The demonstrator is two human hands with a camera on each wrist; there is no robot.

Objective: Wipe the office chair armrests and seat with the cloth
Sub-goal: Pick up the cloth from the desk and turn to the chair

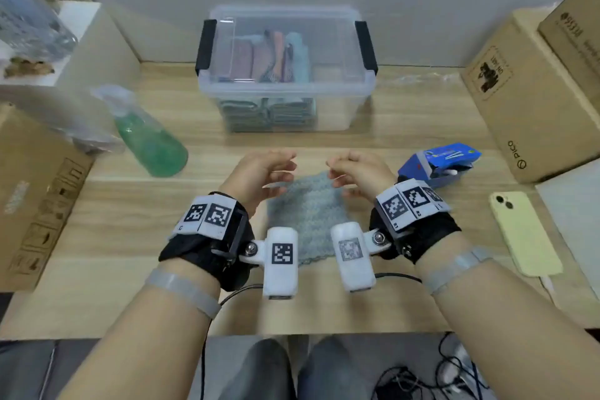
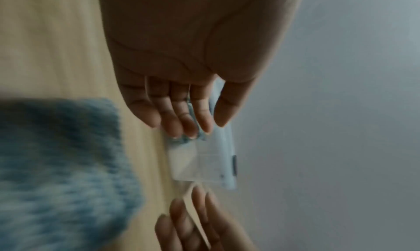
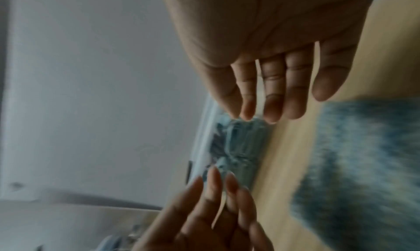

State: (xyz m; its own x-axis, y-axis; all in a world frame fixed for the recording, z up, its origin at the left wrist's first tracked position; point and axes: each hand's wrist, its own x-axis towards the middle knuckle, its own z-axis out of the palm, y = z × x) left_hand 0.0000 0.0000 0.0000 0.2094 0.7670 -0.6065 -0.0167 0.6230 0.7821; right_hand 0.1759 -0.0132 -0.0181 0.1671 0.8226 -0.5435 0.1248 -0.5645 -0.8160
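A fluffy grey-blue cloth (image 1: 305,214) lies flat on the wooden table (image 1: 130,237), right in front of me. My left hand (image 1: 279,172) hovers over its far left corner and my right hand (image 1: 337,172) over its far right corner. Both have loosely bent fingers and hold nothing. In the left wrist view my left hand (image 2: 181,118) has straight fingers, apart from the blurred cloth (image 2: 56,165). In the right wrist view my right hand (image 3: 272,100) is likewise empty beside the cloth (image 3: 363,165). No office chair is in view.
A clear lidded bin (image 1: 285,81) of folded cloths stands behind the hands. A green spray bottle (image 1: 149,143) lies at the left. Cardboard boxes (image 1: 526,101) flank the table. A blue packet (image 1: 438,162) and a yellow phone (image 1: 522,234) lie at the right.
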